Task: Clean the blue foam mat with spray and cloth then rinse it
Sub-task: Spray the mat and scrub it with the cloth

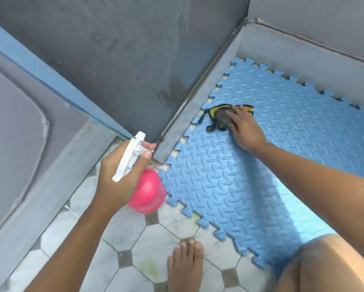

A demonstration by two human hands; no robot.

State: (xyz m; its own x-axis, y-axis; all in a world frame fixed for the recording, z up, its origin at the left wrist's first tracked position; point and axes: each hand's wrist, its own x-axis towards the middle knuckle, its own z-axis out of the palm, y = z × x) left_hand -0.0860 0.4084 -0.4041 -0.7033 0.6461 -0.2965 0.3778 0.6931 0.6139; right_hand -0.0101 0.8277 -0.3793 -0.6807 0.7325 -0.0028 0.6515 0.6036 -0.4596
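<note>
The blue foam mat [229,186] with jigsaw edges lies flat on the floor, tucked into a grey wall corner. A crumpled black and yellow cloth [220,116] rests on the mat near its far left edge. My right hand [245,128] presses flat on the cloth, fingers spread over it. My left hand [122,175] grips a pink spray bottle [148,191] with a white trigger head [130,158], held above the floor just left of the mat's corner, nozzle pointing up and away.
Grey walls [134,60] and a low grey ledge [198,106] border the mat on two sides. A grey door with blue trim [29,123] stands at left. White tiles with dark diamond insets [134,239] cover the floor. My bare foot [186,264] and knee [324,260] are near the mat's front edge.
</note>
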